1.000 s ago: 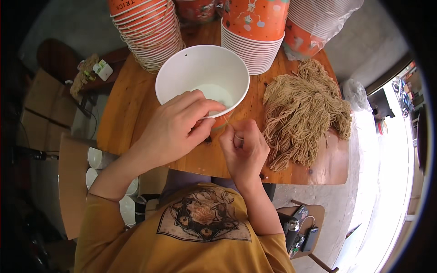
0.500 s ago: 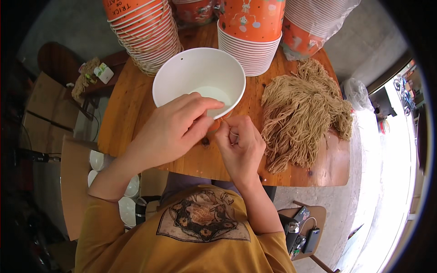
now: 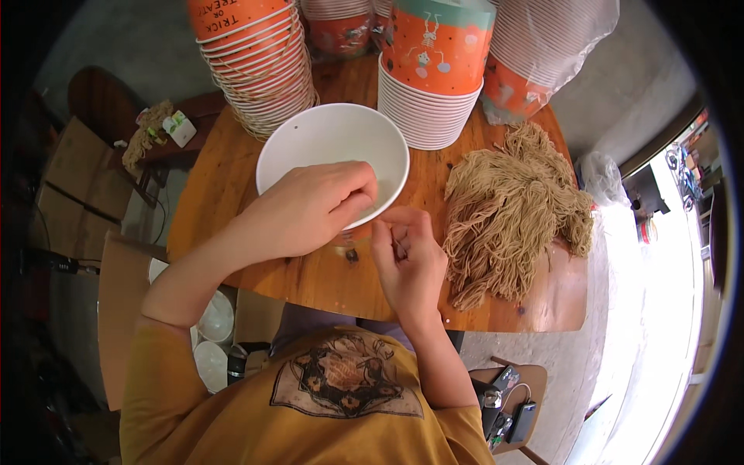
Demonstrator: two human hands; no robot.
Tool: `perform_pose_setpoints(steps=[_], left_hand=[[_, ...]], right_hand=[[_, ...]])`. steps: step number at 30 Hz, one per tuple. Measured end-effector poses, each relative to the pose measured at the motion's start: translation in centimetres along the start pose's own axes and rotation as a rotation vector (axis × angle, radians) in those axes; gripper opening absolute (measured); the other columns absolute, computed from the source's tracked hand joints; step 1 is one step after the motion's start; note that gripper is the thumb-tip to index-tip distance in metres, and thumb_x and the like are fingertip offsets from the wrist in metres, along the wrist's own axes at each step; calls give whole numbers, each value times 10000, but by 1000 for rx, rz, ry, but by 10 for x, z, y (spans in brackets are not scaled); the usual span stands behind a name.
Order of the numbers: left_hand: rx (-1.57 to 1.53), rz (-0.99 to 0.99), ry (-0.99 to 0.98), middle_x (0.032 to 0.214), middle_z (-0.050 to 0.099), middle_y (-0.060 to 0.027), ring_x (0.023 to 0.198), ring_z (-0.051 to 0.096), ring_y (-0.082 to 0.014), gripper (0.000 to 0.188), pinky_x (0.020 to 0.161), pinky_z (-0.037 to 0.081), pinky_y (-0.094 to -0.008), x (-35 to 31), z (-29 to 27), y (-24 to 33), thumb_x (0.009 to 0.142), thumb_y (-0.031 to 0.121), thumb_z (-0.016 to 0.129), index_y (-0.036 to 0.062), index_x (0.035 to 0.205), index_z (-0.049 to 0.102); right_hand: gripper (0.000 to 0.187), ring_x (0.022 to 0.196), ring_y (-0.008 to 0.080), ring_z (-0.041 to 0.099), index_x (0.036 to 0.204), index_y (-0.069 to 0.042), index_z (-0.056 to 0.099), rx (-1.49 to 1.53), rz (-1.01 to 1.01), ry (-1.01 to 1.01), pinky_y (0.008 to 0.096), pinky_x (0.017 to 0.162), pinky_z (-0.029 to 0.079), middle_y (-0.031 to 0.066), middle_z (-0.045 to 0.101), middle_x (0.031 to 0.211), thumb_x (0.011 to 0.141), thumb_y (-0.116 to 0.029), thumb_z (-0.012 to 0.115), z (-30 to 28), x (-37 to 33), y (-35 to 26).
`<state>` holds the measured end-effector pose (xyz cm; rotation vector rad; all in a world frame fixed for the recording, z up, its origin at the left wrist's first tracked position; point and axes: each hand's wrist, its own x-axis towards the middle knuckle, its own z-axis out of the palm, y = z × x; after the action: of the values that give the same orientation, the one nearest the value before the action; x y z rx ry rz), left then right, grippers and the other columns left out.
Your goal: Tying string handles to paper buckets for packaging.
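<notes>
A white paper bucket (image 3: 332, 136) with an orange outside stands on the wooden table in front of me, its mouth tilted toward me. A small hole shows near its far rim. My left hand (image 3: 310, 203) reaches over the near rim, its fingers curled and pressed together inside the bucket; what they pinch is hidden. Just outside the near right rim, my right hand (image 3: 411, 260) is closed, thumb and forefinger pinched against the bucket's side. Anything between those fingertips is too small to make out. To its right lies a heap of tan cords (image 3: 515, 217).
Nested orange buckets with cord handles (image 3: 260, 74) stand back left on the table (image 3: 279, 275). Another bucket stack (image 3: 432, 81) rises behind the white bucket, with a plastic-wrapped stack (image 3: 535, 62) beside it. A cardboard box (image 3: 124, 318) of white containers sits lower left; a stool (image 3: 531, 380) holds devices.
My left forefinger, stretched along the rim before, has curled in with the other fingers inside the bucket. The right hand keeps its pinch by the rim. The whole scene sits slightly lower in view.
</notes>
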<state>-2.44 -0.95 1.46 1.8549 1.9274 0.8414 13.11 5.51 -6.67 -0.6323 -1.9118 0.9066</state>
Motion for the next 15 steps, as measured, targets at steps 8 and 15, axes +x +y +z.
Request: perform_pose_setpoints(steps=[8, 15], left_hand=[[-43, 140, 207, 898, 587, -74, 778, 587, -213, 88, 698, 469, -313, -16, -6, 3, 905, 26, 577, 42, 989, 559], [-594, -47, -18, 1022, 561, -25, 909, 553, -91, 365, 779, 480, -243, -33, -9, -18, 938, 44, 590, 45, 1281, 465]], right_hand=[[143, 514, 75, 480, 980, -29, 611, 82, 37, -141, 227, 506, 420, 25, 554, 623, 889, -110, 687, -7, 23, -18], [68, 744, -7, 479, 960, -31, 633, 749, 406, -229, 153, 663, 373, -69, 603, 845, 938, -94, 625, 15, 19, -37]])
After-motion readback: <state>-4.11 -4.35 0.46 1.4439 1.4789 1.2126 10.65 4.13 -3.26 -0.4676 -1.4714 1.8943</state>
